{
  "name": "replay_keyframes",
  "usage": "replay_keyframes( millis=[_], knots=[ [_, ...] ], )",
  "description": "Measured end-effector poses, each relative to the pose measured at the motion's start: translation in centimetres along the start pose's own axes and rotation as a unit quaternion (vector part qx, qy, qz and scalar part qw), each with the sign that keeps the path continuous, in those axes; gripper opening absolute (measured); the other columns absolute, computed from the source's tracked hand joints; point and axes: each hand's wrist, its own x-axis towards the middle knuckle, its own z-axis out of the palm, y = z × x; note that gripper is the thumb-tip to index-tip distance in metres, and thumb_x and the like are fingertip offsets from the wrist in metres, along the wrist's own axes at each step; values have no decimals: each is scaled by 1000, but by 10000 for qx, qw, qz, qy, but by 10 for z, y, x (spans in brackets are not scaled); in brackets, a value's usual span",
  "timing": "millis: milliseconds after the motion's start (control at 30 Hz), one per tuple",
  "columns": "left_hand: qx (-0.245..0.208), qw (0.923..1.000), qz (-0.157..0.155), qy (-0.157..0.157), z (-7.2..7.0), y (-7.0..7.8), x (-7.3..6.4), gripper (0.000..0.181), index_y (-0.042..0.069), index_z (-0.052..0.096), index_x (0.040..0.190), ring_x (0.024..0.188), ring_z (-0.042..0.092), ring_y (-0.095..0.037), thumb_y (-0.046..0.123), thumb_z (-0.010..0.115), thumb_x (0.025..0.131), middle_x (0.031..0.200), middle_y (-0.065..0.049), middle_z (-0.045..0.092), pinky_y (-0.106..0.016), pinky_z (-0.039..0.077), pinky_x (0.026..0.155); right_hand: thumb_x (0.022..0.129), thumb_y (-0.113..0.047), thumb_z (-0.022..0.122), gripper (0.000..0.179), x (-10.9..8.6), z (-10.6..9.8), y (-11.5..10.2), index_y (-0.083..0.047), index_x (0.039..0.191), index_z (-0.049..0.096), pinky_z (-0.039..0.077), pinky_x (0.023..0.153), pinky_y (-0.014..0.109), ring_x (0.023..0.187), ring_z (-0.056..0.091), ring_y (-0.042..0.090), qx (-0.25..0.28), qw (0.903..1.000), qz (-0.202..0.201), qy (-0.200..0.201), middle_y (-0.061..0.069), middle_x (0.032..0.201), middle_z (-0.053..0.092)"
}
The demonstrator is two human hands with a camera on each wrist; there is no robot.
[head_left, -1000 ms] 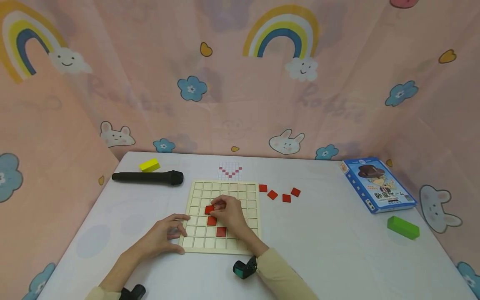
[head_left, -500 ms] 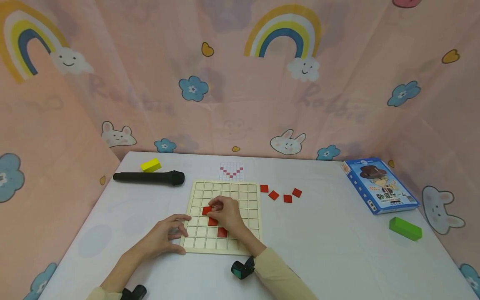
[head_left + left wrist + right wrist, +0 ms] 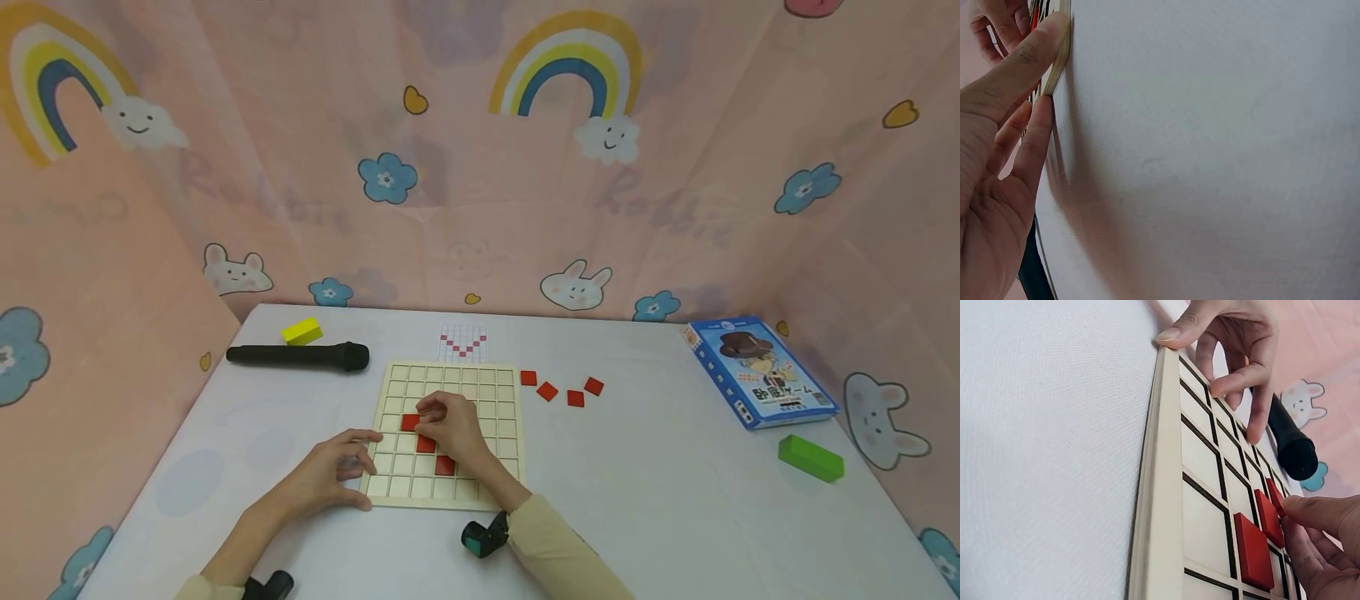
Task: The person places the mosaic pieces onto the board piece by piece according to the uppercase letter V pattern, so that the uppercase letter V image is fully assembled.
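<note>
A cream grid board (image 3: pixel 397 492) lies on the white table, with two red square tiles (image 3: pixel 445 465) set diagonally in its cells. A third red tile (image 3: pixel 409 422) lies up and left of them, at the fingertips of my right hand (image 3: pixel 453 427). In the right wrist view, thumb and fingers pinch the edge of that tile (image 3: pixel 1275 495); part of it is hidden. My left hand (image 3: pixel 333 475) rests against the board's left side, thumb at the near corner. The left wrist view shows this hand's thumb and fingers (image 3: pixel 1038 134) touching the board's edge.
Several loose red tiles (image 3: pixel 547 391) lie right of the board. Behind it is a small printed grid card (image 3: pixel 462 342) with a V pattern. A black microphone (image 3: pixel 296 356) and yellow block (image 3: pixel 302 331) lie left; a blue box (image 3: pixel 761 371) and green block (image 3: pixel 811 457) lie right.
My right hand has shifted the third red tile slightly left and is now nearly still. The left hand stays at the board's edge.
</note>
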Motion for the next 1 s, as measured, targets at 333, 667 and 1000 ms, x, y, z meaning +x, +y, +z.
replay_keyframes(
  millis=[333,667,1000],
  knots=[
    [-19,10000,7,-20,0,-1,0,35,11,64,85,127,43,-44,11,89,60,138,-17,46,-24,56,89,76,7,76,22,1,0,0,6,96,67,58,67,17,75,68,18,81,10000,14,-28,13,86,70],
    [-16,10000,-88,31,1,2,0,36,11,63,83,127,42,-44,10,89,59,138,-18,46,-22,55,89,78,4,74,21,-4,-17,4,2,97,68,60,70,21,75,68,16,97,9996,215,159,11,88,70],
    [53,10000,-43,71,1,2,0,36,11,63,83,126,42,-46,9,89,58,137,-18,46,-24,56,88,80,1,74,23,-18,-51,14,1,101,67,61,74,24,81,68,19,66,9986,350,398,12,93,69]
  ],
)
